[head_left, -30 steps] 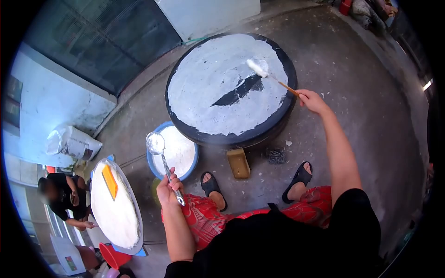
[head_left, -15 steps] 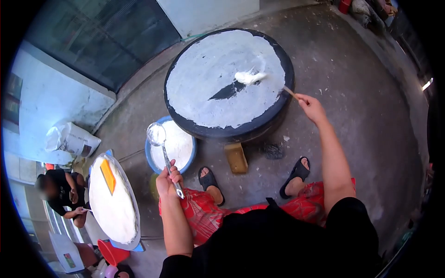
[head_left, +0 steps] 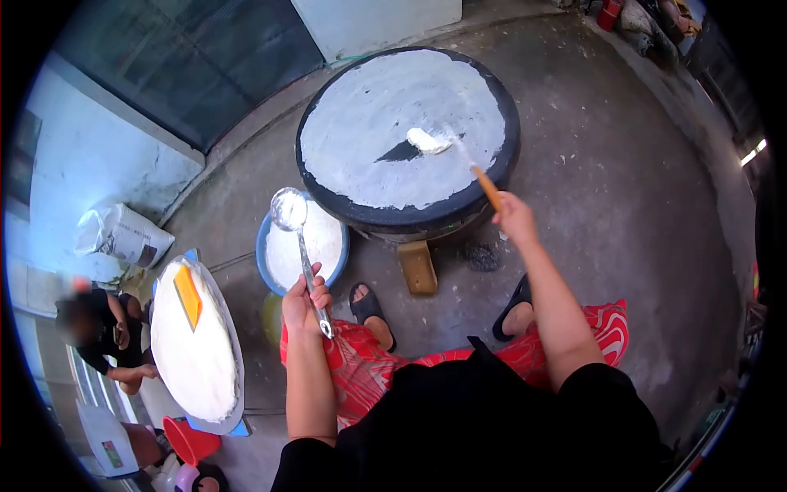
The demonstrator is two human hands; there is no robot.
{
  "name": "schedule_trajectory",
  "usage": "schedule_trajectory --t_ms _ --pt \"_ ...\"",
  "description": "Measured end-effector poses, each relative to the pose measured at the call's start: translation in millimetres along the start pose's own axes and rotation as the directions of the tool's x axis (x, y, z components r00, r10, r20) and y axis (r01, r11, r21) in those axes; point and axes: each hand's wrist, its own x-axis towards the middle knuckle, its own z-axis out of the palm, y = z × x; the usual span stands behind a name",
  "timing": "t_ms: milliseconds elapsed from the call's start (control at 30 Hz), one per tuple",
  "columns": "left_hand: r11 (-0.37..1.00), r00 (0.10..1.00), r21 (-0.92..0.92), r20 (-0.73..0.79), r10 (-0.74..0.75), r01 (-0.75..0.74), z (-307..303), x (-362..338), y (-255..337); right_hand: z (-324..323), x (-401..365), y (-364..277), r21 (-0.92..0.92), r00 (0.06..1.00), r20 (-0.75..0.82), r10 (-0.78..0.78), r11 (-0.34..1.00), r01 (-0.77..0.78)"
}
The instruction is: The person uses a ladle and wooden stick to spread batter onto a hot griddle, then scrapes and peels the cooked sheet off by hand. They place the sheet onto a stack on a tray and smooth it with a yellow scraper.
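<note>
My left hand (head_left: 305,305) is closed around the handle of a metal ladle (head_left: 288,210). The ladle's bowl, coated white, is over the blue basin (head_left: 264,266) of white batter or flour. In my right hand (head_left: 516,220) is a spatula with a wooden handle (head_left: 486,187). Its pale blade end is blurred and lies near a lump of white batter (head_left: 428,142). That lump sits on a large round black griddle (head_left: 361,211), which carries a thin white layer (head_left: 377,98). A dark bare patch (head_left: 399,152) shows beside the lump.
At the left stands a round board (head_left: 240,379) piled with white sheets, a yellow scraper (head_left: 188,298) on top. A person in black (head_left: 115,332) crouches beyond it. Nearby are a white sack (head_left: 127,236) and red bucket (head_left: 191,443). A brown block (head_left: 419,269) lies below the griddle.
My right hand has moved left and down, bringing the spatula inward over the griddle. The batter lump has shifted slightly left. My left hand still holds the ladle, its bowl tipped a little higher.
</note>
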Motion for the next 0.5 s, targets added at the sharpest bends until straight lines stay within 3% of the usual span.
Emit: schedule_trajectory --t_ms 33,100,133,167,233,267,367,500 --pt "1.0 1.0 -0.002 -0.002 -0.001 0.001 1.9 -2.0 -0.8 16.1 -8.5 -5.7 0.044 0.999 0.034 -0.039 0.998 0.038" --pt "0.999 0.999 0.036 0.034 -0.005 0.004 8.5 -5.1 -1.4 34.0 -12.4 -23.9 -0.243 0.978 0.018 -0.209 0.948 0.207" --pt "0.999 0.999 0.04 0.043 -0.014 0.012 11.4 -7.7 -1.7 30.4 -13.6 -35.1 -0.277 0.972 0.058 -0.228 0.932 0.235" --pt "0.999 0.999 0.037 0.043 -0.01 0.008 12.7 -11.8 -2.0 24.7 -15.2 -39.7 -0.277 0.971 0.062 -0.231 0.931 0.239" --pt "0.98 0.997 0.196 0.068 0.024 -0.037 13.1 -18.8 -1.5 6.8 -15.9 -37.0 -0.055 0.984 0.103 -0.146 0.987 0.153" --pt "0.978 0.997 0.205 0.064 0.037 -0.049 12.7 -20.8 -2.6 5.9 -14.6 -22.5 0.024 0.997 -0.025 -0.079 0.997 0.079" --pt "0.937 0.993 0.331 0.075 0.093 -0.112 19.0 -24.9 -10.6 33.0 -38.6 -16.4 -0.029 1.0 0.003 -0.004 1.0 0.004" --pt "0.937 0.997 0.343 0.051 0.053 -0.067 39.8 -20.9 -24.7 60.9 -53.0 -59.3 -0.091 0.989 0.114 -0.095 0.99 0.105"
